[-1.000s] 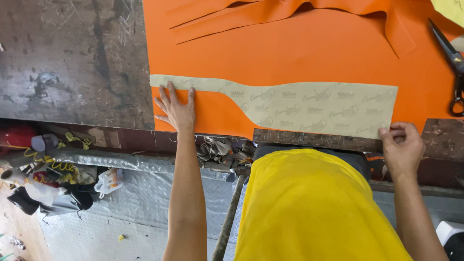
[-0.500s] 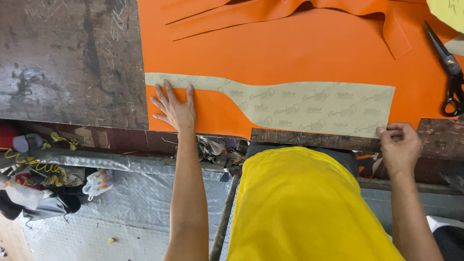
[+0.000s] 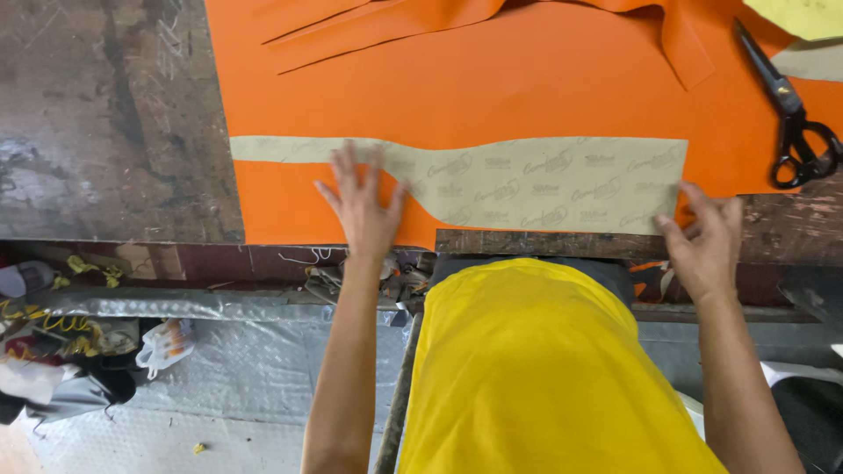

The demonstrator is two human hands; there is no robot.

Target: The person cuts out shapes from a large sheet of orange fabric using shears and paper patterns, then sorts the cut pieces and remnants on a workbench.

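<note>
Both hands have slid up: left hand [image 3: 364, 206] flat, fingers spread, on the beige pattern [image 3: 527, 180] (long axis left-right); right hand [image 3: 707, 241] open at its right end

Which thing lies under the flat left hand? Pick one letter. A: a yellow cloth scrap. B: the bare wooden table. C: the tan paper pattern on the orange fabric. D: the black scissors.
C: the left hand lies spread flat on the tan paper pattern, which lies on the orange fabric; the black scissors lie far off to the right.
</note>
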